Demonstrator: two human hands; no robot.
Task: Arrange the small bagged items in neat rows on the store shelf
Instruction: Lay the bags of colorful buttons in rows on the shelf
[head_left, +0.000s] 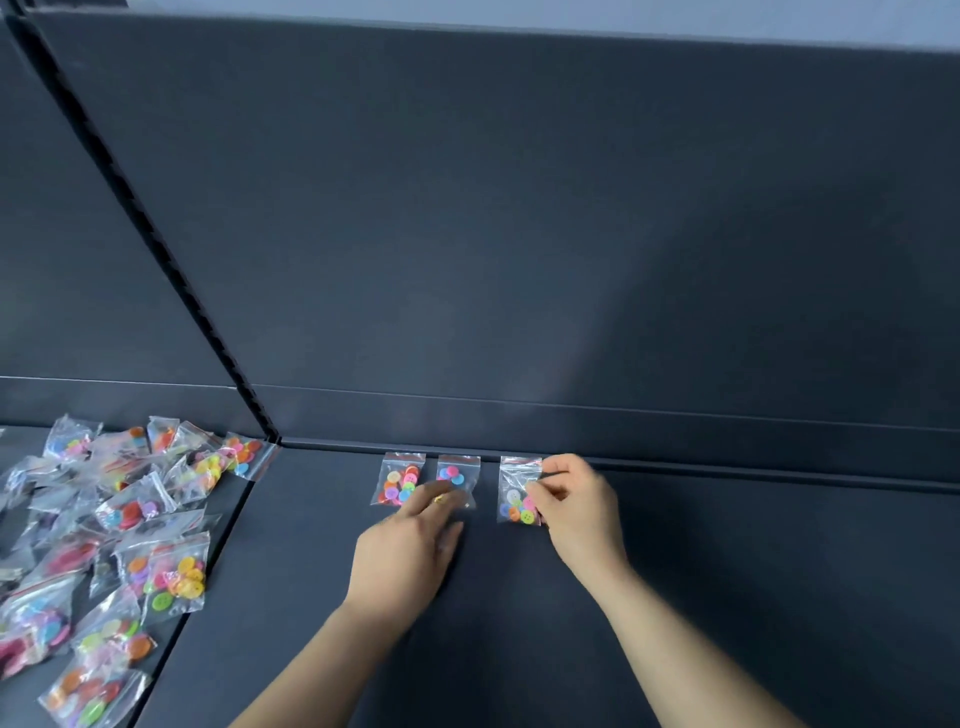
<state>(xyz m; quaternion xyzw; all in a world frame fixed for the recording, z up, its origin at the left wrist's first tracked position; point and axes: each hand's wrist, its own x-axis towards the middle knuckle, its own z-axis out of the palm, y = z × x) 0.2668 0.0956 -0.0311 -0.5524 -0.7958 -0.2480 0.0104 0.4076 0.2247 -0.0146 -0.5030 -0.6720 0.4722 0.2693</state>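
The row at the back edge of the shelf (727, 571) holds the first bag (399, 478), second bag (457, 470) and third bag (514, 483). An unsorted pile (119, 519) lies well apart on the left.

The left hand (410, 545) rests with fairly straight fingers on the lower part of the second bag. The right hand (579, 506) pinches the right edge of the third bag.

Each bag is judged light, soft and slippery, and its loose buttons (522, 512) will likely shift inside. Recommended hold: pinch the film at a side edge or the sealed top strip, then press flat to settle the contents.
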